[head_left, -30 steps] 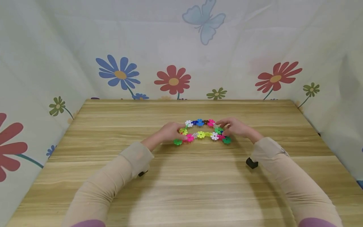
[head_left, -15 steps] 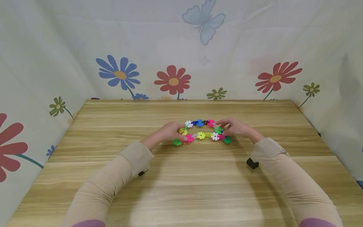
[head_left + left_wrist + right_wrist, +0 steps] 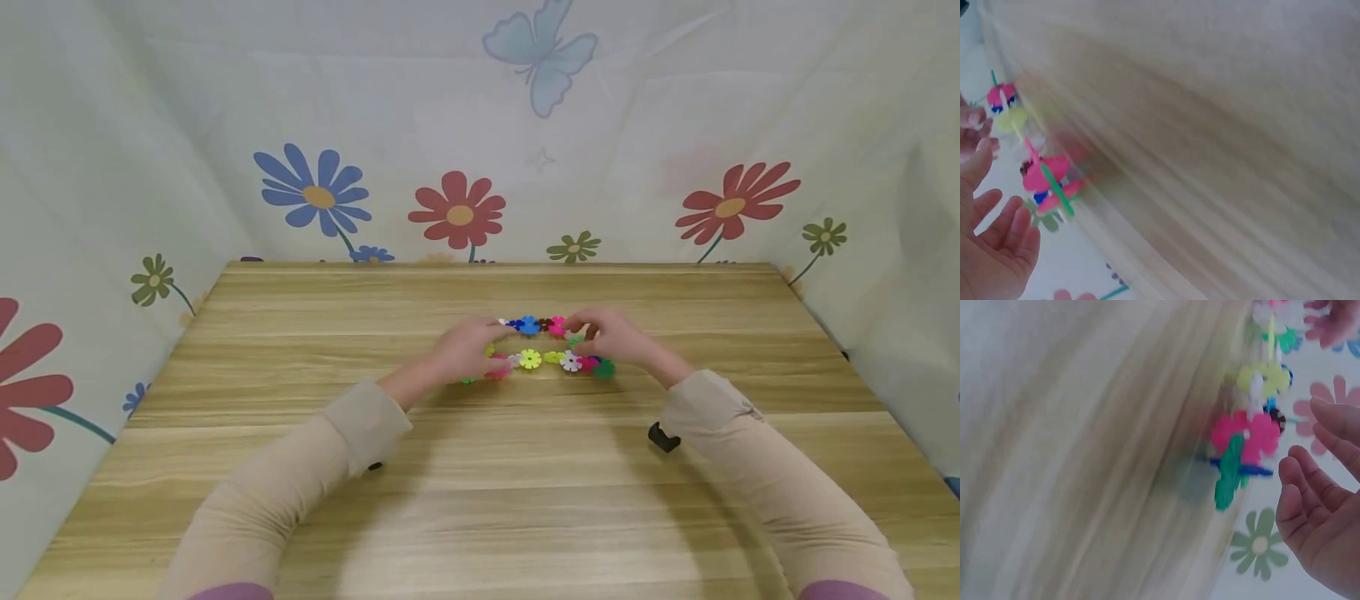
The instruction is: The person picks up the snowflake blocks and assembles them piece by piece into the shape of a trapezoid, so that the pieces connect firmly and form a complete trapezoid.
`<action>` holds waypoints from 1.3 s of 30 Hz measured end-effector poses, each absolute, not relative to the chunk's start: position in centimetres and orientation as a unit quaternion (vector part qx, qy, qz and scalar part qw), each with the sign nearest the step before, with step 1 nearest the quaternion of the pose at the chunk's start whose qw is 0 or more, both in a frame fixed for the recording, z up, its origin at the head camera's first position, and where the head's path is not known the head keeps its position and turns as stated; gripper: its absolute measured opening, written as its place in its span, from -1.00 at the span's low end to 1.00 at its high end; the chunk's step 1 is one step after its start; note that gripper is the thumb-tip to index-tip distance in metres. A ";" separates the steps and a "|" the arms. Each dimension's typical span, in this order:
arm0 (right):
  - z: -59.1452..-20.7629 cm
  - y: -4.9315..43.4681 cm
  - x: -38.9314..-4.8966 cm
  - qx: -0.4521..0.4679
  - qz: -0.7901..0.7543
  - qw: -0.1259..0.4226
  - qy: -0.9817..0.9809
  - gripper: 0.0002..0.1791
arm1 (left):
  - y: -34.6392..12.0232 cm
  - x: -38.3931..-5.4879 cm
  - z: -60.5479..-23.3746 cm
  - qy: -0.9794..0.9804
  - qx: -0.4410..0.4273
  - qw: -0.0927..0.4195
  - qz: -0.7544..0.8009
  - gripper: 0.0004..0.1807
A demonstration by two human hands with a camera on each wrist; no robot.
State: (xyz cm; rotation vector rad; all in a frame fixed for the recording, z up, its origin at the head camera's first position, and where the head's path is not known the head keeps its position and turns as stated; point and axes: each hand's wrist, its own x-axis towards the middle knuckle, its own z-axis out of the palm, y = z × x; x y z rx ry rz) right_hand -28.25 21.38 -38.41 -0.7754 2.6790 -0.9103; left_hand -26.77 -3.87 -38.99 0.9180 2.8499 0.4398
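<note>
Plastic snowflake-shaped linking discs, joined in a closed loop (image 3: 531,359), lie on the wooden table in the head view. Their colours include blue, pink, yellow, white and green. My left hand (image 3: 467,347) hovers at the loop's left end and hides several discs there. In the left wrist view its fingers (image 3: 1013,234) are loosely bent and hold nothing, with a pink disc (image 3: 1047,174) beyond them. At the right end is my right hand (image 3: 617,335), thumb and fingers apart around a partly hidden green disc. The right wrist view shows its fingers (image 3: 1307,494) relaxed beside a dark green disc (image 3: 1230,472).
The wood-grain table (image 3: 495,500) runs back to a white curtain (image 3: 375,100) printed with flowers and a butterfly. Black wrist-camera parts (image 3: 663,437) hang beneath the right cuff, low over the tabletop.
My left hand has loosened and shifted right, now covering the white and yellow discs at the left end. The right hand has moved slightly left. The loop has stayed nearly in place.
</note>
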 end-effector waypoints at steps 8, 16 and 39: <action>-39.3 19.5 -27.6 -0.256 -0.254 0.103 0.927 -0.72 | -2.7 -26.6 -39.8 0.931 0.340 0.064 0.115 -0.39; -39.5 18.9 -27.2 -0.258 -0.217 0.078 0.938 -0.82 | -2.1 -26.5 -40.1 0.927 0.353 0.073 0.099 -0.53; -39.9 18.2 -26.4 -0.282 -0.238 0.073 0.927 -0.87 | -1.7 -26.4 -41.0 0.911 0.393 0.005 0.124 -0.88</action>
